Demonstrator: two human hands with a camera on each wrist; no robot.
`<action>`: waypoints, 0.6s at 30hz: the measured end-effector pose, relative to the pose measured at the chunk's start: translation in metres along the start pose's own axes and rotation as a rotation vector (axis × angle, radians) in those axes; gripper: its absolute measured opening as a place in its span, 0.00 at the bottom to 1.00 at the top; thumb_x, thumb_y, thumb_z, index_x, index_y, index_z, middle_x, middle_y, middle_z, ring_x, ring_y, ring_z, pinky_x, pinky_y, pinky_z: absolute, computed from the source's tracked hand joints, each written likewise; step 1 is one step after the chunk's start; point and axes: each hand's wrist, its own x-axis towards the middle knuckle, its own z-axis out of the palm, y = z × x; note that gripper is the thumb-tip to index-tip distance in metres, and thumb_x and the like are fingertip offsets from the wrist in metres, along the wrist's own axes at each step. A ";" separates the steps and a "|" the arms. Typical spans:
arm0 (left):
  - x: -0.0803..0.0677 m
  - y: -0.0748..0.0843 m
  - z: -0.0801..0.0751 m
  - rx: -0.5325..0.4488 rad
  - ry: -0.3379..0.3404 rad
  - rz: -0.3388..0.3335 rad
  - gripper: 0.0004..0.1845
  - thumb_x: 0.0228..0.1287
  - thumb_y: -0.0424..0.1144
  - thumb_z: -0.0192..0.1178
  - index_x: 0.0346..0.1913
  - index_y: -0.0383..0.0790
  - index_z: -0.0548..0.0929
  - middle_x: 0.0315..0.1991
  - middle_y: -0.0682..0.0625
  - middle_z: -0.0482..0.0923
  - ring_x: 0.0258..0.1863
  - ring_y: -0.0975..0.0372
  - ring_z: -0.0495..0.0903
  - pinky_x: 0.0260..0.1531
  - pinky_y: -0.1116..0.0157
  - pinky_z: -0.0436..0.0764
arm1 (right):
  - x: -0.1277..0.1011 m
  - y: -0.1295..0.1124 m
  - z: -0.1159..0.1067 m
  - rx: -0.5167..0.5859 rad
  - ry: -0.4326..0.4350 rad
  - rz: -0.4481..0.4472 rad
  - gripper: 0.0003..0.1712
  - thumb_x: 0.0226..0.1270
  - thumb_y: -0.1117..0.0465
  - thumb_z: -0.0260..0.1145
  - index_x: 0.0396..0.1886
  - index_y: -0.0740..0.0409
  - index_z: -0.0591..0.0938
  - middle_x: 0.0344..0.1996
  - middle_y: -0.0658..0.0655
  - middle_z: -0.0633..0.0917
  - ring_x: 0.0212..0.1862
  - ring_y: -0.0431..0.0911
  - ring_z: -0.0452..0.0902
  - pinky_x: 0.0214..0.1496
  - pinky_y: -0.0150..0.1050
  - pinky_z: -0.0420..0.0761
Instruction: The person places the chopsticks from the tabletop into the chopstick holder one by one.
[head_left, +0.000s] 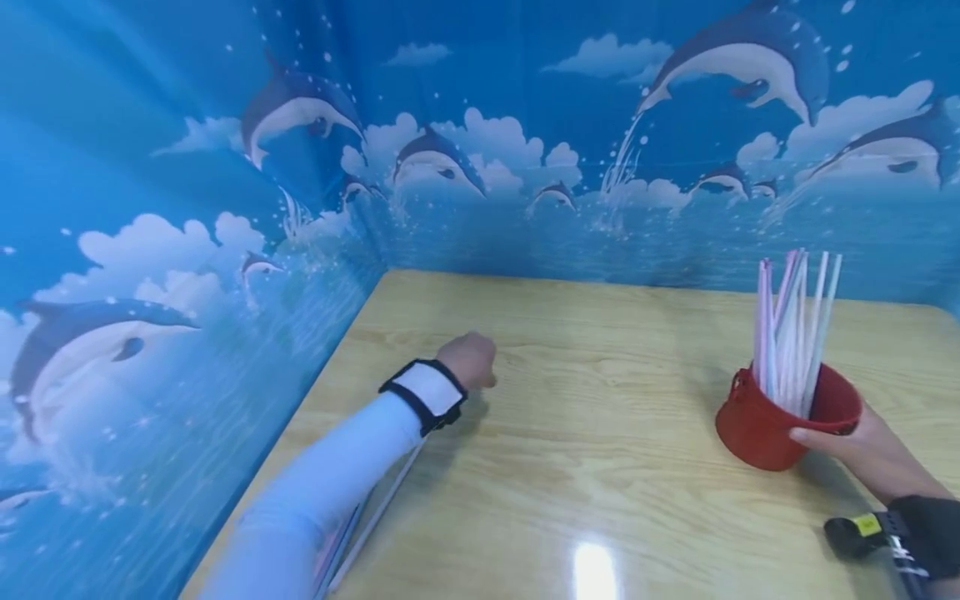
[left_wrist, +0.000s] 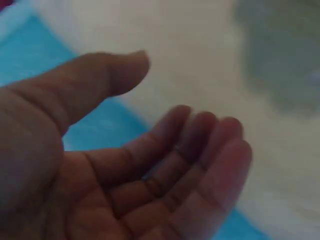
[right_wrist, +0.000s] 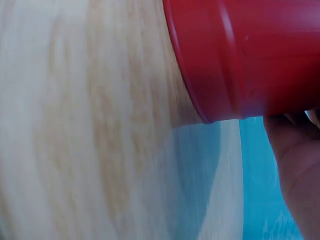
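The person's right hand gripped a small red metal bucket at the right side of the pale wood-grain counter, its thumb laid over the near rim and its fingers wrapped against the bucket's smooth red wall, as the right wrist view showed. The bucket stood on the counter, tilted a little toward the left, and held a bundle of thin pink and white plastic straws that rose well above its rim and fanned out at the top. The left hand hovered over the left part of the counter, well apart from the bucket; in the left wrist view its fingers were loosely spread and gently bent, palm open, holding nothing. A few more thin straws lay on the counter beneath the left forearm in its white sleeve. A blue backdrop printed with dolphins and clouds closed off the far and left sides.
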 end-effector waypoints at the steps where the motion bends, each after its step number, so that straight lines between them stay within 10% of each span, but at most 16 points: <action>1: -0.002 -0.011 0.009 0.015 -0.043 -0.067 0.10 0.47 0.42 0.60 0.28 0.38 0.77 0.23 0.49 0.75 0.20 0.61 0.72 0.19 0.68 0.72 | 0.000 0.001 -0.001 -0.028 0.017 0.003 0.50 0.55 0.48 0.57 0.62 0.39 0.30 0.62 0.70 0.46 0.58 0.62 0.45 0.47 0.62 0.61; 9: -0.005 -0.047 0.056 -0.044 -0.130 -0.239 0.20 0.39 0.40 0.65 0.38 0.36 0.76 0.32 0.43 0.77 0.27 0.56 0.76 0.27 0.63 0.76 | 0.003 0.013 -0.004 -0.051 0.037 0.007 0.51 0.53 0.45 0.57 0.62 0.39 0.29 0.62 0.70 0.46 0.58 0.63 0.46 0.47 0.65 0.57; 14: 0.004 -0.045 0.057 -0.143 -0.048 -0.143 0.18 0.36 0.40 0.66 0.32 0.35 0.76 0.27 0.46 0.74 0.24 0.58 0.73 0.23 0.65 0.73 | 0.002 0.008 -0.004 -0.034 0.030 0.009 0.50 0.54 0.45 0.57 0.61 0.35 0.29 0.62 0.70 0.46 0.57 0.64 0.45 0.46 0.65 0.58; 18: 0.011 -0.020 0.020 -0.347 0.041 -0.014 0.12 0.39 0.41 0.64 0.23 0.38 0.74 0.20 0.49 0.74 0.18 0.60 0.73 0.17 0.70 0.72 | 0.001 -0.002 -0.003 -0.003 0.001 -0.006 0.49 0.55 0.48 0.57 0.61 0.36 0.30 0.61 0.72 0.45 0.56 0.65 0.45 0.46 0.65 0.57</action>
